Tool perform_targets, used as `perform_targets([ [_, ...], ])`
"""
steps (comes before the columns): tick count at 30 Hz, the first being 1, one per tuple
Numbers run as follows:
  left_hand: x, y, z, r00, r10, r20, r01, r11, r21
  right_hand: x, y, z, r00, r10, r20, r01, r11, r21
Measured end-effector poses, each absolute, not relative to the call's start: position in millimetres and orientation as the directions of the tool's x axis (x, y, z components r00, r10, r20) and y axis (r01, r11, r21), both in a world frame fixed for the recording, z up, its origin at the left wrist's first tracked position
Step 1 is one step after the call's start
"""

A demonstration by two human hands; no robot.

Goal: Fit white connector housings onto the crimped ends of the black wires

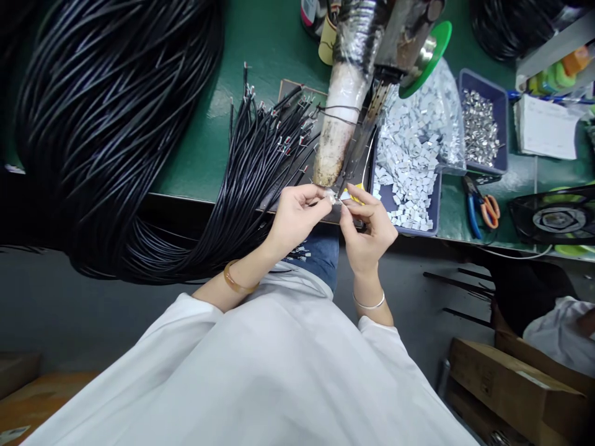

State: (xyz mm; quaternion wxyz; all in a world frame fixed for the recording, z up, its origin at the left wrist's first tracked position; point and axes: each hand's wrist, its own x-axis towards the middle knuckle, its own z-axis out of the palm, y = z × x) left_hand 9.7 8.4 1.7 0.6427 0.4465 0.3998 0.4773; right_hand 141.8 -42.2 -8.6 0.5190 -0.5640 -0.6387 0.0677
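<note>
Pinching small part (334, 197), hands (300, 215) close together, fingers bent.

Between the left grip (295, 217) and the right grip (370, 228), the small piece (333, 197) is whitish. Left of them, the cables (116, 118) are plain black with red and white tips (286, 146). The bench (190, 158) is green, the disc (437, 67) beyond brighter green. Rightward, tabs (411, 179) are pale grey-white, their tray (437, 210) blue-purple; farther right, the pliers (473, 214) are blue and orange.
</note>
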Motion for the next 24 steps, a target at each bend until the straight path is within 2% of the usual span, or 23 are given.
perform_targets([
  [6, 6.6, 10.4, 4.1, 0.244, 0.968, -0.061, -0.257, 0.125, 0.958, 140.8, -42.8, -3.5, 0.158, 0.784, 0.6, 0.646, 0.378, -0.663],
  [12, 6.9, 8.3, 4.0, 0.236, 0.968, -0.084, -0.193, 0.132, 0.972, 140.6, -42.9, -2.1, 0.195, 0.81, 0.554, 0.661, 0.309, -0.684],
  [19, 5.5, 10.0, 4.9, 0.268, 0.958, -0.106, -0.212, 0.166, 0.963, 138.3, -43.8, -0.5, 0.157, 0.78, 0.606, 0.665, 0.37, -0.649],
  [22, 4.5, 10.5, 1.9, 0.295, 0.948, -0.119, -0.197, 0.182, 0.963, 142.1, -46.7, -0.3, 0.244, 0.784, 0.571, 0.596, 0.343, -0.726],
  [24, 4.2, 10.0, 0.5, 0.298, 0.947, -0.125, -0.176, 0.183, 0.967, 147.2, -48.2, 2.2, 0.365, 0.724, 0.586, 0.535, 0.352, -0.768],
])
